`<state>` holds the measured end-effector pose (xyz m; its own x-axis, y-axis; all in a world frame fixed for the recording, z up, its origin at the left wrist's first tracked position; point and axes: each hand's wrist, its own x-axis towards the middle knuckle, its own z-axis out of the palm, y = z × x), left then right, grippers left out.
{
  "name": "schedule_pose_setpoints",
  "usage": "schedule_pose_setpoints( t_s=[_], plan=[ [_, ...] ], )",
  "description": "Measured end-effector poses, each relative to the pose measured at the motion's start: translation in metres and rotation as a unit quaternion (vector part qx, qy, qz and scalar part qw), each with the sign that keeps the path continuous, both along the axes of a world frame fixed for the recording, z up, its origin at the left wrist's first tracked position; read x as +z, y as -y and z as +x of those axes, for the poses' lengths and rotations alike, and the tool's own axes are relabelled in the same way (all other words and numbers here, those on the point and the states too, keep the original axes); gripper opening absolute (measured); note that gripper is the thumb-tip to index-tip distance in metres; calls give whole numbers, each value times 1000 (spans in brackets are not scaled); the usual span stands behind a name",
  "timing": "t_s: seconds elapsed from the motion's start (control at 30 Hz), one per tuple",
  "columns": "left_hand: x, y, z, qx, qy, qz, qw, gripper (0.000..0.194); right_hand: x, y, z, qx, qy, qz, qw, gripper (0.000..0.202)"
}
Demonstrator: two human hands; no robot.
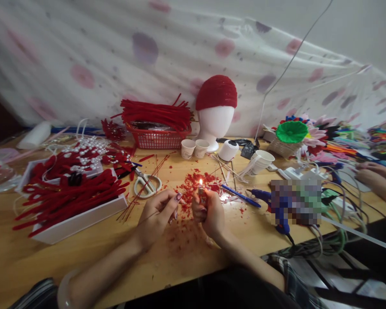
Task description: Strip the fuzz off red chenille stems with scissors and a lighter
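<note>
My right hand [211,213] is closed around a lighter [202,195], and a small flame burns at its top. To its left, my left hand [157,213] has thumb and fingers pressed together in a pinch. Whatever it may hold is too small or hidden to make out. Both hands hover just over red fluff scraps [193,184] scattered on the wooden table [148,270]. Beyond my left hand lie white-handled scissors [146,185] and a few thin red stems [131,204]. A blue pen [241,196] rests right of the lighter.
Red pipe cleaners fill a white box [83,219] on the left and a red basket [159,137] behind. A white mannequin head [215,122], paper cups [188,148] and a thread spool [228,150] stand at the back. Blue glue guns [281,214], cables and another person's hand [373,171] are right.
</note>
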<state>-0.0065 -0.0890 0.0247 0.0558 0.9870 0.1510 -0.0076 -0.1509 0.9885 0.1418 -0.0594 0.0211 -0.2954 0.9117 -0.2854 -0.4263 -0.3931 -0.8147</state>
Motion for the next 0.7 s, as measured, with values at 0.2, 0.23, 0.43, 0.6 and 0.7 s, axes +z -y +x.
schedule_pose_setpoints(
  t_s=[0.2, 0.23, 0.43, 0.6, 0.7],
  plan=[
    [-2, 0, -1, -9, 3, -5, 1000, 27, -4, 4, -6, 47, 56, 20, 997, 27],
    [-3, 0, -1, -11, 2, -6, 1000, 27, -4, 4, -7, 61, 65, 21, 996, 27],
    [-3, 0, -1, -8, -8, -3, 1000, 27, -3, 5, -8, 67, 83, 33, 994, 27],
    [2, 1, 0, 0, -5, -8, 1000, 28, 1, 1, -1, 39, 45, 22, 998, 29],
    [2, 1, 0, 4, -1, -7, 1000, 28, 2, -3, 4, 13, 24, 26, 999, 26]
  ],
)
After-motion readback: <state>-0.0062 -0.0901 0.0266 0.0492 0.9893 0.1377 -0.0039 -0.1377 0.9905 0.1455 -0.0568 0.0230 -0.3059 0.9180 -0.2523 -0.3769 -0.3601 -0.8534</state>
